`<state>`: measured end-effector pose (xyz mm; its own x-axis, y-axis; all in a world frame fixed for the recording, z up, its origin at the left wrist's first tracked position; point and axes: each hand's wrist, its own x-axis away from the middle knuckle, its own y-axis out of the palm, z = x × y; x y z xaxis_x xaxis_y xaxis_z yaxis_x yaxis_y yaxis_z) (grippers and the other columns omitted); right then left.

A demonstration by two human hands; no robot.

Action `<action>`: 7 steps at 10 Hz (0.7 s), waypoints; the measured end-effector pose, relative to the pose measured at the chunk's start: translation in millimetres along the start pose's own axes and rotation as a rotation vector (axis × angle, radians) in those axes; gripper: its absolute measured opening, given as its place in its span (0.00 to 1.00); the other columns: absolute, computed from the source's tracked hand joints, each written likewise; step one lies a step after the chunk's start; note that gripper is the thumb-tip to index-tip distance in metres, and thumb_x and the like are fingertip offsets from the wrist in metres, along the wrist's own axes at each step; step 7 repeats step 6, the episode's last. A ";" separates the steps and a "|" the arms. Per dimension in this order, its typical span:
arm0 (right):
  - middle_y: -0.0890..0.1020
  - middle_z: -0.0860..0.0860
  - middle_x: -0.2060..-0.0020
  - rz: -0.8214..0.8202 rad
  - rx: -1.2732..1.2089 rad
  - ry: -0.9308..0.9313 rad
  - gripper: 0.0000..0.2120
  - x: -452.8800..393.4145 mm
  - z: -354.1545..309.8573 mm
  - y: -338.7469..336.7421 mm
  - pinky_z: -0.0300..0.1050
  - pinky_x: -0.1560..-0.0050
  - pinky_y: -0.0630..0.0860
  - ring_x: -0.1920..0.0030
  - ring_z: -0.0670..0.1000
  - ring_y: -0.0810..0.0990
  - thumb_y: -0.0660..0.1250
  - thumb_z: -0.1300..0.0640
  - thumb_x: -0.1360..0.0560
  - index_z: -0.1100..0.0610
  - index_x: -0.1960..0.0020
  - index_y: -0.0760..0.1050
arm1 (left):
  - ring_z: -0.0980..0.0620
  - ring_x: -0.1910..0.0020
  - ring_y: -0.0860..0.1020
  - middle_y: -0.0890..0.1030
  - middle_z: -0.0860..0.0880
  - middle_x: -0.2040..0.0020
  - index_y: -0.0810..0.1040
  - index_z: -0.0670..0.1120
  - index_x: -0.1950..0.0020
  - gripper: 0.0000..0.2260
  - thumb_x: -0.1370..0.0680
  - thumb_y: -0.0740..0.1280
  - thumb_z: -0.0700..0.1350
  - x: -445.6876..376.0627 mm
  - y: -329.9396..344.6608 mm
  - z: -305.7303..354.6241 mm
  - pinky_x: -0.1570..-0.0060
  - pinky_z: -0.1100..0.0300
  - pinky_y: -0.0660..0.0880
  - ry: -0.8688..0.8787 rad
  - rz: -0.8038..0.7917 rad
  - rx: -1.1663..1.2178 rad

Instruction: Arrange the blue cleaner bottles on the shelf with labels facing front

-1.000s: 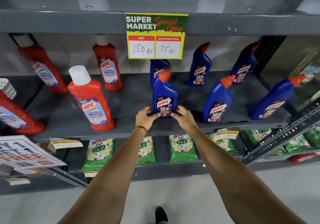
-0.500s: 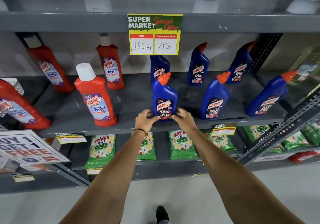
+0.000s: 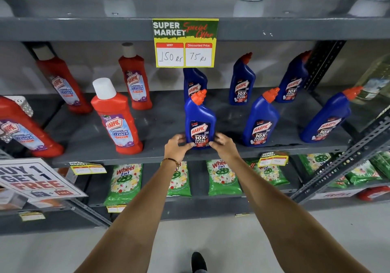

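Note:
A blue cleaner bottle [image 3: 199,116] with an orange cap stands upright near the front edge of the grey middle shelf [image 3: 147,156], its label facing me. My left hand [image 3: 176,149] and my right hand [image 3: 224,147] grip its base from either side, fingertips on the lower label. Two more blue bottles [image 3: 260,122] [image 3: 326,120] stand to the right in the front row. Behind them is a back row of three blue bottles [image 3: 194,82] [image 3: 241,82] [image 3: 293,80]. All visible labels face front.
Red bathroom cleaner bottles [image 3: 117,120] fill the left half of the same shelf. A price sign [image 3: 185,42] hangs from the upper shelf's edge. Green detergent packs [image 3: 124,182] lie on the shelf below. A slanted metal upright [image 3: 346,163] crosses at the right.
Both hands stay at the base of the centre blue bottle, which stays upright at about the same spot. My view has shifted slightly relative to the shelf.

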<state>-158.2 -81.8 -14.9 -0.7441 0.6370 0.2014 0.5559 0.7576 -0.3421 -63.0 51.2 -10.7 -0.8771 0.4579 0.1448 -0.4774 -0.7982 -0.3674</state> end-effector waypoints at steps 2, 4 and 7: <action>0.78 0.57 0.39 -0.044 -0.017 -0.008 0.22 -0.3 0.8 -3.9 0.45 0.38 0.70 0.37 0.53 0.75 0.66 0.62 0.27 0.59 0.34 0.69 | 0.48 0.44 0.78 0.81 0.42 0.43 0.75 0.40 0.42 0.19 0.31 0.73 0.42 0.3 2.2 -0.6 0.45 0.59 0.73 -0.008 0.020 0.012; 0.77 0.56 0.37 -0.098 0.008 0.027 0.23 4.0 -4.0 -2.9 0.51 0.33 0.69 0.36 0.54 0.74 0.66 0.62 0.26 0.59 0.32 0.67 | 0.46 0.43 0.78 0.80 0.42 0.42 0.74 0.41 0.41 0.21 0.31 0.73 0.43 4.7 2.8 1.1 0.46 0.59 0.72 -0.016 0.023 -0.031; 0.66 0.57 0.28 0.077 0.085 0.080 0.32 29.3 -7.3 7.1 0.55 0.32 0.68 0.31 0.57 0.67 0.63 0.53 0.24 0.57 0.26 0.51 | 0.41 0.34 0.71 0.71 0.39 0.32 0.61 0.40 0.30 0.35 0.31 0.73 0.47 14.1 -9.8 11.4 0.38 0.50 0.69 0.015 -0.004 -0.142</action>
